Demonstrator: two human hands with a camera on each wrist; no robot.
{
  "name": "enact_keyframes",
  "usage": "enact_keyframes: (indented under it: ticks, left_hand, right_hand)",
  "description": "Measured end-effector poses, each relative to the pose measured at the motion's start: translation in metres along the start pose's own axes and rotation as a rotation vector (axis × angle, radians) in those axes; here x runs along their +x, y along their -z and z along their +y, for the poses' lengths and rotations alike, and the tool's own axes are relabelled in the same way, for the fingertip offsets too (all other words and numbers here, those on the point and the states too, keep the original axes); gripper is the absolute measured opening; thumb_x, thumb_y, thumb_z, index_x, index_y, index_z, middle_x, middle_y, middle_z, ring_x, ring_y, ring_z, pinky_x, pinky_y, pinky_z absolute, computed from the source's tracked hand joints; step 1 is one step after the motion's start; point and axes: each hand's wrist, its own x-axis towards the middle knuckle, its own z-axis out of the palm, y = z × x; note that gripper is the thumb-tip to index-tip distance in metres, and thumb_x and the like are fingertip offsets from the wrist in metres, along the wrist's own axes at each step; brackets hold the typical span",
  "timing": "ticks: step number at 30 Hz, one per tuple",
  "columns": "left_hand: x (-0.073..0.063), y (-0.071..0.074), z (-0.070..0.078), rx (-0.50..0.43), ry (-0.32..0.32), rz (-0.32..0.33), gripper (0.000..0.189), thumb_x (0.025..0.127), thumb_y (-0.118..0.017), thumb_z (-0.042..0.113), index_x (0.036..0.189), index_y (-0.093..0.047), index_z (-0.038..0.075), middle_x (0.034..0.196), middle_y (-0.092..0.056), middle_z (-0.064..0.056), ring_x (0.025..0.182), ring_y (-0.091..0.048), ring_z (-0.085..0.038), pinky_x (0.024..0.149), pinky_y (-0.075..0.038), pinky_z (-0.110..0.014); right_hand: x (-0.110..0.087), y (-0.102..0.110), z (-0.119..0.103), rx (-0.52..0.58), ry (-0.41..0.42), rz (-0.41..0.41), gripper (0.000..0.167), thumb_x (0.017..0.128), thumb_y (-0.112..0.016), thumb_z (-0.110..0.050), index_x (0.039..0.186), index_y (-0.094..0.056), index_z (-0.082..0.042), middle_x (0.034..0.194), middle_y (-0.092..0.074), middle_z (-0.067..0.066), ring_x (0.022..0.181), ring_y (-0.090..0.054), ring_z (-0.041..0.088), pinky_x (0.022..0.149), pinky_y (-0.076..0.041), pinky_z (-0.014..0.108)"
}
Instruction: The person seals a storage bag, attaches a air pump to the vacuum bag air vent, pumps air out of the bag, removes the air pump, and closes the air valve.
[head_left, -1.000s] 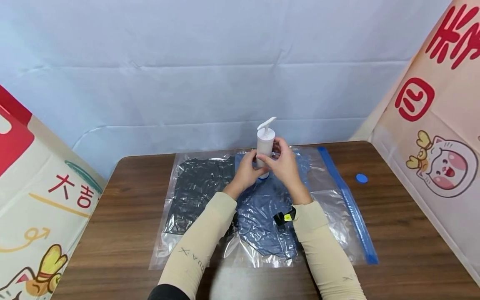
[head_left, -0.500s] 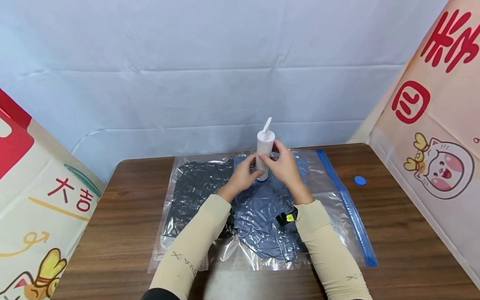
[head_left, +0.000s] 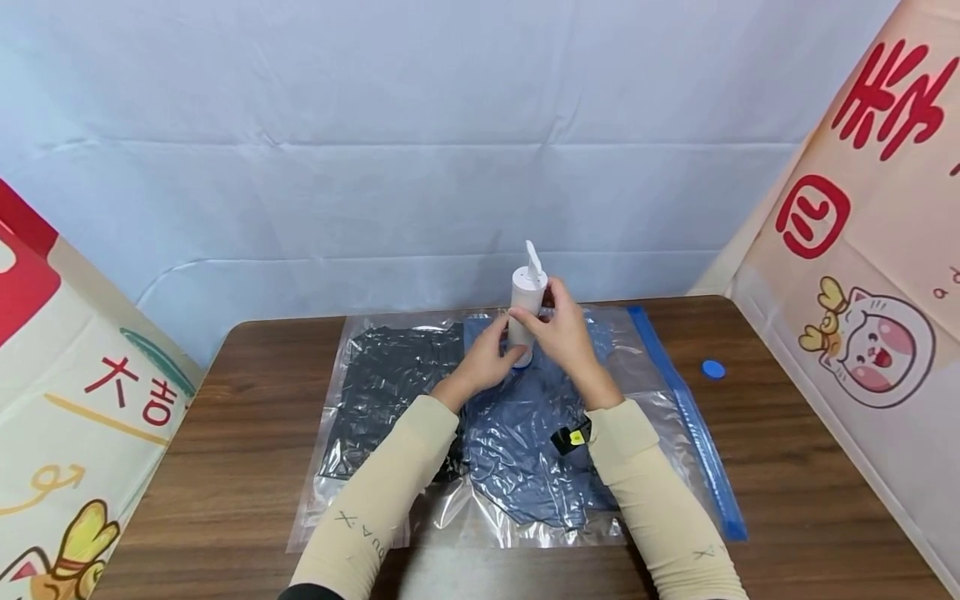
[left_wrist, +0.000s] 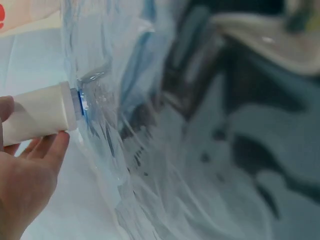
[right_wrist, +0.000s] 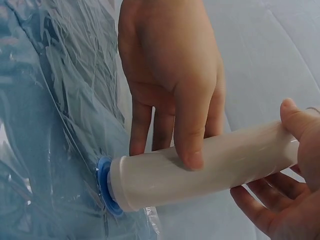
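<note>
A white hand pump (head_left: 525, 325) stands upright on a transparent vacuum bag (head_left: 450, 508), its handle (head_left: 533, 260) at the top. Its lower end meets the blue valve (right_wrist: 106, 185) of the bag. Low on the barrel, my left hand (head_left: 480, 360) grips it with thumb and fingers on either side; the left wrist view has these fingers (left_wrist: 59, 147) near the pump's base. Higher up, my right hand (head_left: 562, 333) holds the barrel, thumb in front and fingers behind. Inside the bag lie dark folded cloth (head_left: 397, 375) and blue cloth (head_left: 525, 450).
A loose blue cap (head_left: 713, 369) lies on the wooden table (head_left: 795, 467), right of the bag's blue zip edge (head_left: 686, 417). Behind the table hangs a pale cloth backdrop (head_left: 420, 200). Printed banners (head_left: 873, 350) flank both sides.
The pump's handle has turned from pointing sideways to pointing away from me. The left hand has shifted its hold on the barrel slightly; both hands stay at the pump.
</note>
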Motion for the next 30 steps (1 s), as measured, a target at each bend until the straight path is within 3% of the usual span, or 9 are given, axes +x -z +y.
enact_keyframes:
  ticks: [5, 13, 18, 21, 30]
  left_hand:
    - [-0.001, 0.000, 0.002, -0.032, 0.063, -0.007, 0.055, 0.106, -0.057, 0.018, 0.153, -0.034, 0.004, 0.147, -0.050, -0.019, 0.135, -0.052, -0.030, 0.108, -0.046, -0.040]
    - [0.001, -0.003, 0.001, -0.022, 0.024, 0.034, 0.054, 0.104, -0.061, 0.021, 0.150, -0.040, 0.003, 0.143, -0.051, -0.018, 0.132, -0.053, -0.030, 0.107, -0.046, -0.044]
    - [0.002, -0.001, 0.002, -0.148, 0.000, 0.046, 0.053, 0.105, -0.058, 0.015, 0.153, -0.038, 0.004, 0.150, -0.047, -0.017, 0.139, -0.047, -0.031, 0.113, -0.041, -0.043]
    - [0.003, 0.000, 0.002, -0.189, -0.001, 0.069, 0.051, 0.105, -0.059, 0.013, 0.152, -0.041, 0.003, 0.147, -0.051, -0.019, 0.137, -0.050, -0.031, 0.111, -0.044, -0.040]
    - [0.003, 0.001, 0.002, -0.165, 0.037, 0.146, 0.050, 0.097, -0.072, 0.018, 0.140, -0.051, 0.003, 0.136, -0.058, -0.017, 0.125, -0.058, -0.030, 0.103, -0.050, -0.043]
  right_hand:
    - [0.001, 0.003, 0.002, -0.012, 0.011, -0.033, 0.059, 0.095, -0.075, -0.024, 0.142, -0.048, 0.000, 0.123, -0.061, 0.022, 0.113, -0.061, 0.036, 0.092, -0.055, 0.052]
    - [0.004, 0.009, -0.003, 0.027, -0.001, -0.113, 0.078, 0.094, -0.077, -0.020, 0.154, -0.031, 0.000, 0.137, -0.053, 0.025, 0.125, -0.056, 0.038, 0.099, -0.052, 0.052]
    - [0.005, 0.011, -0.005, 0.039, -0.012, -0.095, 0.066, 0.096, -0.074, -0.016, 0.147, -0.037, 0.003, 0.135, -0.055, 0.026, 0.124, -0.057, 0.039, 0.098, -0.052, 0.052]
    - [0.005, 0.012, -0.005, 0.030, -0.014, -0.114, 0.061, 0.098, -0.071, -0.015, 0.146, -0.039, 0.003, 0.136, -0.055, 0.026, 0.125, -0.056, 0.039, 0.098, -0.052, 0.054]
    - [0.005, 0.014, -0.007, 0.004, -0.017, -0.155, 0.073, 0.094, -0.076, -0.024, 0.151, -0.037, -0.001, 0.134, -0.055, 0.023, 0.123, -0.056, 0.038, 0.100, -0.051, 0.053]
